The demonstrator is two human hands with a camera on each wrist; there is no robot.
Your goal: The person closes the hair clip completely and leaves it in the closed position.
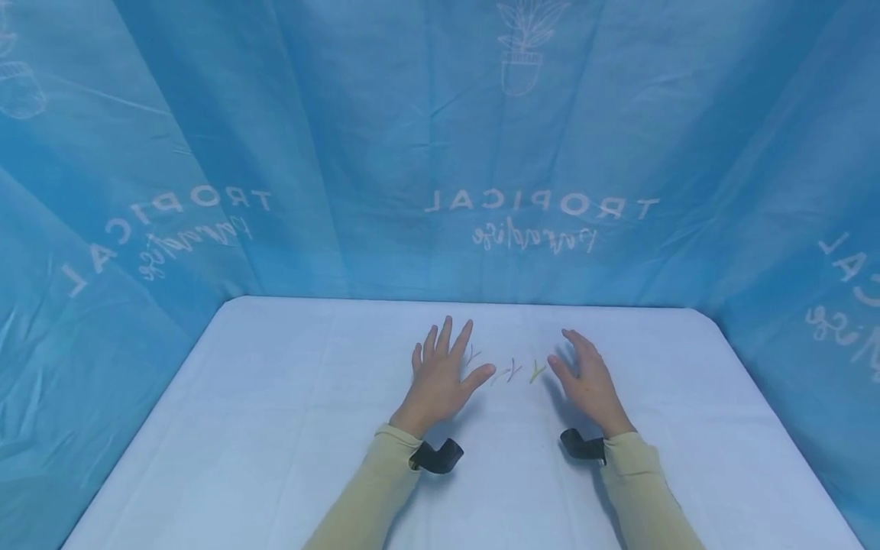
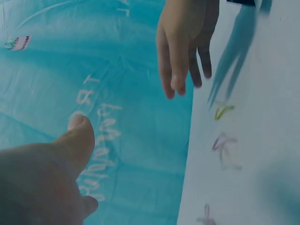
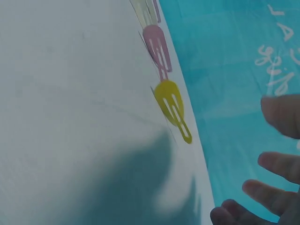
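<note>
Several hair clips lie in a loose row near the middle of the white table: a yellow hair clip (image 3: 162,93), a pink hair clip (image 3: 151,40), a pale hair clip (image 3: 142,14) and a purplish hair clip (image 1: 472,354). My left hand (image 1: 436,382) is over the table left of the row, fingers spread, holding nothing; its thumb points toward the pink and pale clips. To the right of the yellow clip, my right hand (image 1: 590,386) is raised with relaxed fingers and nothing in its grasp. Its shadow falls on the tabletop beside the yellow clip.
A white cloth covers the table (image 1: 309,367). Blue curtains (image 1: 385,153) with mirrored white lettering stand behind it and at both sides. Black wrist mounts (image 1: 438,457) sit at the cuffs of the light sleeves (image 1: 371,489).
</note>
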